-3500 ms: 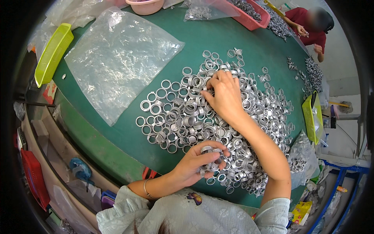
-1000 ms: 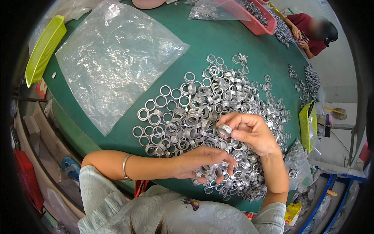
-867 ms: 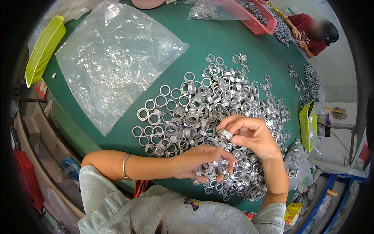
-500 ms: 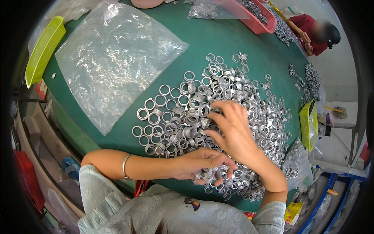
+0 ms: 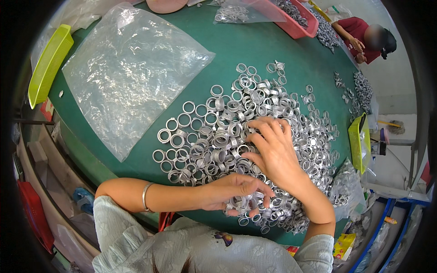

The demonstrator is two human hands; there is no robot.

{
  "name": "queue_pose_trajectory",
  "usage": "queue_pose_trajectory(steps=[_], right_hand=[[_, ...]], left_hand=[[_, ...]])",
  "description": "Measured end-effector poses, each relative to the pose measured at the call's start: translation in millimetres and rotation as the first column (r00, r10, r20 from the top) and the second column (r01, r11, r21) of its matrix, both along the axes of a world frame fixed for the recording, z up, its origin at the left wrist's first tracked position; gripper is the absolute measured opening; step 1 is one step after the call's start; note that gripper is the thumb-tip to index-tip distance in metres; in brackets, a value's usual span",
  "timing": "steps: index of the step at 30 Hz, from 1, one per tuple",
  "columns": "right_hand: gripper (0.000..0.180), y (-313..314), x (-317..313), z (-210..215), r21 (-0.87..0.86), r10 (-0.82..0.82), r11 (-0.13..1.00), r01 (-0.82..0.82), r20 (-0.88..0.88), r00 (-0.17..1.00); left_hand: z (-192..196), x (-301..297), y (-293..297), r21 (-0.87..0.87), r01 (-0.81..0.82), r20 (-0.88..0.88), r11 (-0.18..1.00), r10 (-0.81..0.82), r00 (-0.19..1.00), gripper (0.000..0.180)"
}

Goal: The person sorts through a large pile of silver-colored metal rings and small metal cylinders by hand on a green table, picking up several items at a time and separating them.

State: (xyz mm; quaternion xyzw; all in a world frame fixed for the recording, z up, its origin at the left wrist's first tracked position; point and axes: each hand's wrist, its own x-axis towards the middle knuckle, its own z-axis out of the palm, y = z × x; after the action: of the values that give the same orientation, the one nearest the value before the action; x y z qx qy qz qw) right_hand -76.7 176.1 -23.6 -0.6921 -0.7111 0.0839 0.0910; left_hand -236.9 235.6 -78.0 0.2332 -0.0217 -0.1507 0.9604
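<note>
A broad heap of small silver metal rings (image 5: 207, 157), many with a little tab, spreads over the green table (image 5: 182, 91). My left hand (image 5: 234, 189) lies at the heap's near edge, palm turned up, its fingers curled around several metal rings (image 5: 247, 202). Farther in and to the right, my right hand (image 5: 277, 157) reaches down over the pile. Its thumb and fingers are spread and bent, with the fingertips at the rings. Nothing shows gripped in it, though the palm side is partly hidden.
A large clear plastic bag (image 5: 136, 77) lies flat at the left, beside a yellow-green basket (image 5: 50, 63). Far right stand a pink basket (image 5: 302, 27) of parts and a co-worker (image 5: 359, 38). Another green basket (image 5: 357, 148) and a clear bag of rings (image 5: 348, 189) border the right edge.
My right hand's fingers have shifted slightly and spread over the rings. My left hand stays nearly in place, still curled around its rings. The whole view has moved a little.
</note>
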Motion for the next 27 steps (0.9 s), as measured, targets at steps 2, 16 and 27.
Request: queue_pose_trajectory(steps=[2, 16, 27], right_hand=[[0.03, -3.2, 2.0, -0.8, -0.015, 0.049, 0.999, -0.05, -0.091, 0.995], [0.007, -15.9, 12.0, 10.9, -0.025, -0.039, 0.999, 0.03, -0.553, 0.832], [0.01, -3.1, 80.2, -1.3, 0.196, -0.285, 0.932, 0.305, -0.126, 0.95]], left_hand=[[-0.9, 0.0, -0.7, -0.005, 0.009, 0.005, 1.0, -0.009, 1.0, 0.068], [-1.7, 1.1, 0.0, -0.065, 0.028, -0.03, 0.998, -0.03, 0.999, 0.067], [-5.3, 4.4, 1.0, -0.142, 0.04, -0.095, 0.989, -0.054, 0.994, 0.035]])
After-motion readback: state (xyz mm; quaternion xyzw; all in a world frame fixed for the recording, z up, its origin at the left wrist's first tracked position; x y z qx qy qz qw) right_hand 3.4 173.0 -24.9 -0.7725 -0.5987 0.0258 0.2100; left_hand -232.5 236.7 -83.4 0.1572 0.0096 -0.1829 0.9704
